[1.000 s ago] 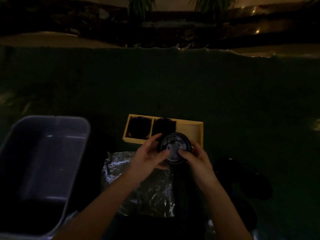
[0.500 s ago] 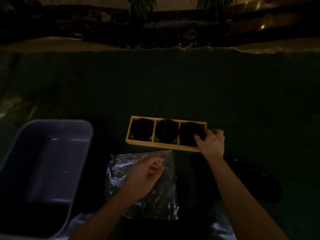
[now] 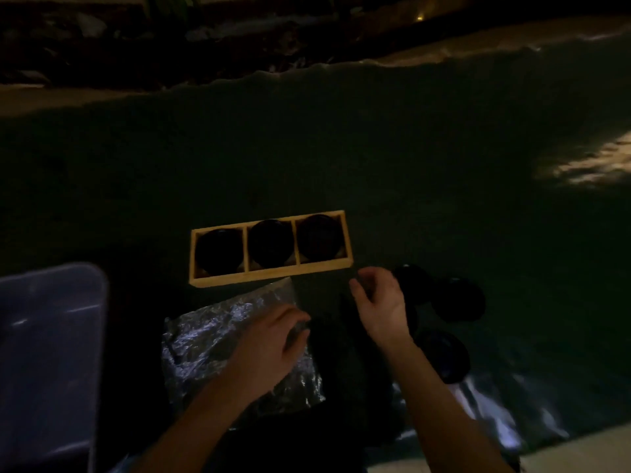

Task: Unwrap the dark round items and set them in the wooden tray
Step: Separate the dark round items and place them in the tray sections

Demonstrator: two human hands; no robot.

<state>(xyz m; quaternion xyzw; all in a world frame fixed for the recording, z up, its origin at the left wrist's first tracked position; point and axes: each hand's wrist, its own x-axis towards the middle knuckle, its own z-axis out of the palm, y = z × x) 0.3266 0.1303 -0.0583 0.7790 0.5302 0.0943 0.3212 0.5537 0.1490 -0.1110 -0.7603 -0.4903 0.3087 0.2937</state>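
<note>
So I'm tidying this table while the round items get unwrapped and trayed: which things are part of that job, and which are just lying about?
Part of the job:
- wooden tray, all three compartments filled
- dark round items beside it
- crinkled wrapper under the left hand
- right hand, empty

Lying about:
- grey bin
- plants at the far edge

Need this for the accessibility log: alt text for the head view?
Dim scene: a wooden tray holds three dark round items, one per compartment. The left hand rests on crinkled wrap; the right hand hovers empty, near more dark round items.
</note>
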